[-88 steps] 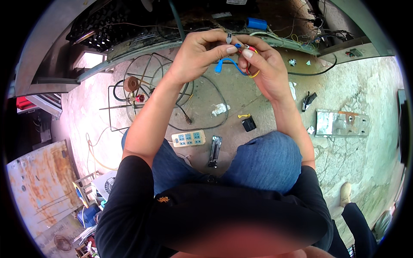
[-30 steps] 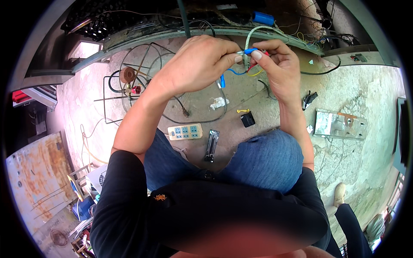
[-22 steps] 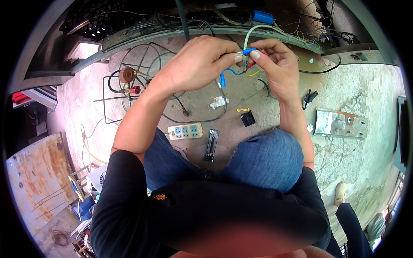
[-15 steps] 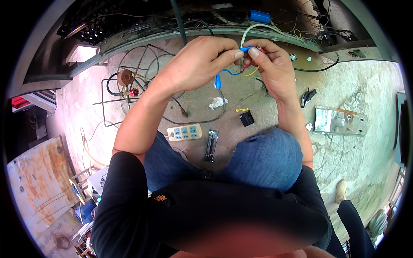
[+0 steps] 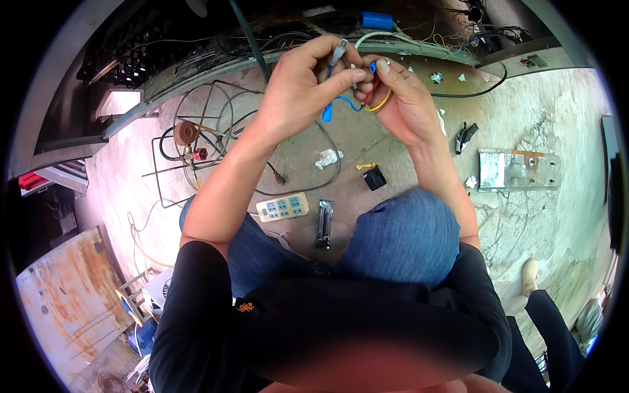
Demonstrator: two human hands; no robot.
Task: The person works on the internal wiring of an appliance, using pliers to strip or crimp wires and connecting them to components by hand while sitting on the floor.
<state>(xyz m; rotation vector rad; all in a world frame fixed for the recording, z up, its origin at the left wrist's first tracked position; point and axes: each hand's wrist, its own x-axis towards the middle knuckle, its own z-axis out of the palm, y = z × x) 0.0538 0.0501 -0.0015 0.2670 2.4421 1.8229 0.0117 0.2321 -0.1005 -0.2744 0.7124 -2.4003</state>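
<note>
My left hand (image 5: pixel 301 85) is pinched on a clear-tipped connector (image 5: pixel 340 49), which points upward between thumb and index finger. Just to its right, my right hand (image 5: pixel 406 98) has thumb and fingers closed on a small blue connector (image 5: pixel 373 67) among red and yellow wires (image 5: pixel 386 98). A second blue connector (image 5: pixel 327 112) dangles below my left fingers on a blue lead. Behind both hands, a whitish cable (image 5: pixel 372 35) arches toward the metal frame above. My fingertips partly hide the wiring.
On the concrete lie a power strip (image 5: pixel 282 207), a black box (image 5: pixel 374 177), an elongated black-silver item (image 5: pixel 324 224) and a metal plate (image 5: pixel 517 170). Coiled hoses with a valve assembly (image 5: pixel 193 152) are at left. A blue cylinder (image 5: pixel 376 20) rests up top. Another person's leg (image 5: pixel 550 314) is at lower right.
My hands have shifted up and slightly left. The connector in my left fingers has tilted from sideways to upright, apart from the blue piece in my right hand.
</note>
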